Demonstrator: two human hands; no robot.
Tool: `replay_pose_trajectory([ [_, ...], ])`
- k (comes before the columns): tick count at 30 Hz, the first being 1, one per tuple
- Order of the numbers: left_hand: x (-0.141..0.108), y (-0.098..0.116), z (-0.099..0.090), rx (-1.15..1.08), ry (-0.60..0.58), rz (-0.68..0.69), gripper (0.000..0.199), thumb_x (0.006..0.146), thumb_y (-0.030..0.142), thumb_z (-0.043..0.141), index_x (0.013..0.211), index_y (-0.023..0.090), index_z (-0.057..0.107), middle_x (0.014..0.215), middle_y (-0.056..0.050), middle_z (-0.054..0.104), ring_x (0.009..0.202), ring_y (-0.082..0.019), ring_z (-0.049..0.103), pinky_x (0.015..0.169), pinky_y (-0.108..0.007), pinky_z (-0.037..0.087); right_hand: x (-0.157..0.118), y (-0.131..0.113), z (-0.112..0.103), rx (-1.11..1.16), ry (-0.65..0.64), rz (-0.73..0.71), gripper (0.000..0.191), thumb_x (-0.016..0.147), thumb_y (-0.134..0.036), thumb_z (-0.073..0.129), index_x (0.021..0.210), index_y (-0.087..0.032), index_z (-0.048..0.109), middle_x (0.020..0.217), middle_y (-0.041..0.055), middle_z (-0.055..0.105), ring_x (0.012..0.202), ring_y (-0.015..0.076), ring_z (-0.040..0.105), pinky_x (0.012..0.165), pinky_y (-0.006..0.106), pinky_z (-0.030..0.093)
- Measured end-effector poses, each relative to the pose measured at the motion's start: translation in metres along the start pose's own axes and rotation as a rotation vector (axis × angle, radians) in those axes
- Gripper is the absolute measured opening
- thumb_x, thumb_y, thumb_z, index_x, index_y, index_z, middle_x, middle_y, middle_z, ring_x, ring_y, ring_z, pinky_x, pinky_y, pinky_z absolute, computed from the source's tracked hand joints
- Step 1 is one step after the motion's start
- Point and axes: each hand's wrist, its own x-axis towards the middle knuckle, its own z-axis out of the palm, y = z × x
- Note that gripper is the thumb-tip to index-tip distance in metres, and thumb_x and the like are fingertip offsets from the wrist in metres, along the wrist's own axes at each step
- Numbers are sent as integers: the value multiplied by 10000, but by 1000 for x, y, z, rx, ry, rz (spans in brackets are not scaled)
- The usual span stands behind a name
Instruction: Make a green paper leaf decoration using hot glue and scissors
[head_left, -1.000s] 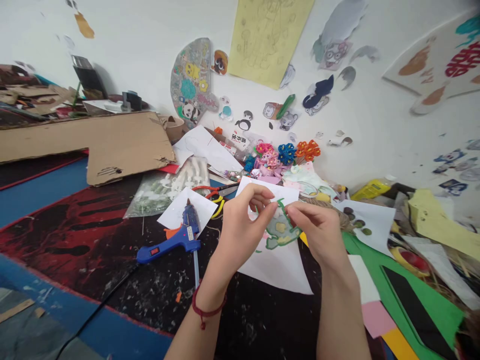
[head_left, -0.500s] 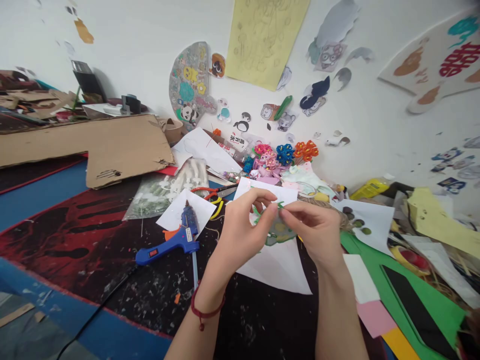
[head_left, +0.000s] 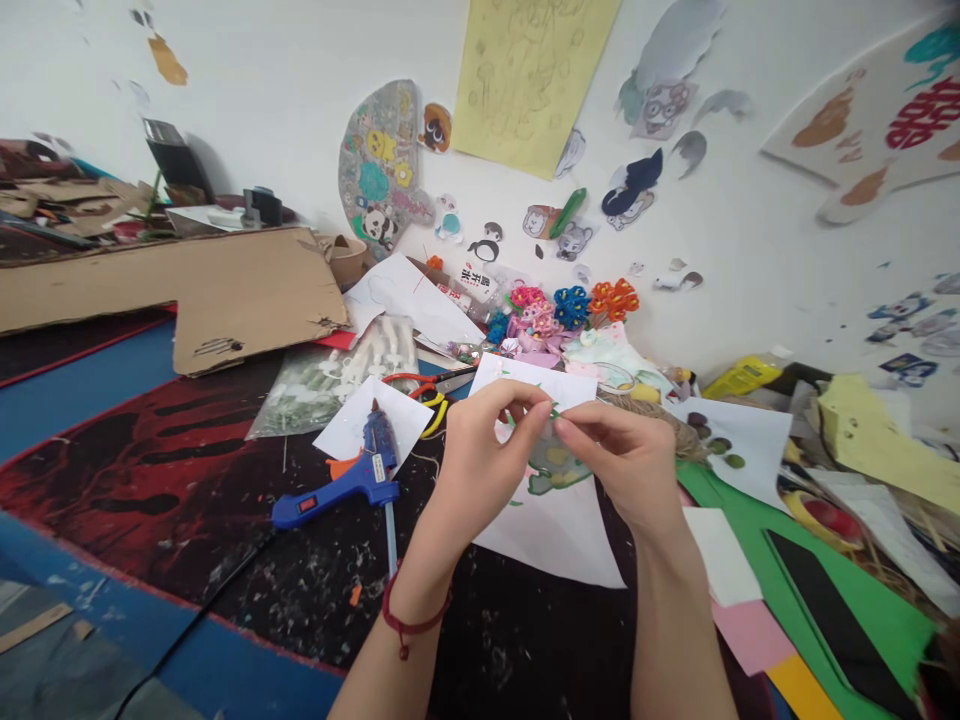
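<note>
My left hand [head_left: 491,465] and my right hand [head_left: 626,460] meet over white paper [head_left: 559,545], thumbs and index fingers pinched together. Between the fingertips is a small green piece [head_left: 554,411], mostly hidden, pinched from both sides. Under the hands lies a greenish, translucent cutout [head_left: 559,470] with a dark green edge, partly covered by my fingers. Small green bits are scattered on the paper around it. A red cord bracelet circles my left wrist.
A blue glue gun [head_left: 337,500] rests left of my hands, its tip over a white sheet. Red-handled scissors [head_left: 427,382] lie behind it. Fuzzy flowers [head_left: 571,308] stand near the wall. At right are a phone [head_left: 832,610] and green sheet [head_left: 885,625].
My fingertips have drawn slightly closer together, and less of the green piece shows between them. The right hand has shifted a little to the left.
</note>
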Motion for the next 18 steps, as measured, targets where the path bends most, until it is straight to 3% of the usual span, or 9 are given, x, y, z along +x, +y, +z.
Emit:
replay_pose_trajectory([
  [11, 0, 0, 0, -6, -4, -30, 81, 923, 151, 648, 879, 175, 711, 799, -5, 717, 723, -132, 608, 700, -282, 451, 1, 1, 2, 63, -11, 26, 61, 858, -233, 755, 800, -234, 774, 727, -19, 724, 614, 111, 610, 568, 209, 502],
  [18, 1, 2, 0, -15, -13, -65, 115, 950, 221, 613, 905, 188, 713, 848, -24, 748, 749, -149, 631, 714, -299, 477, 2, 1, 1, 77, 46, 4, 62, 851, -238, 763, 793, -222, 776, 734, 1, 735, 647, 139, 642, 600, 236, 526],
])
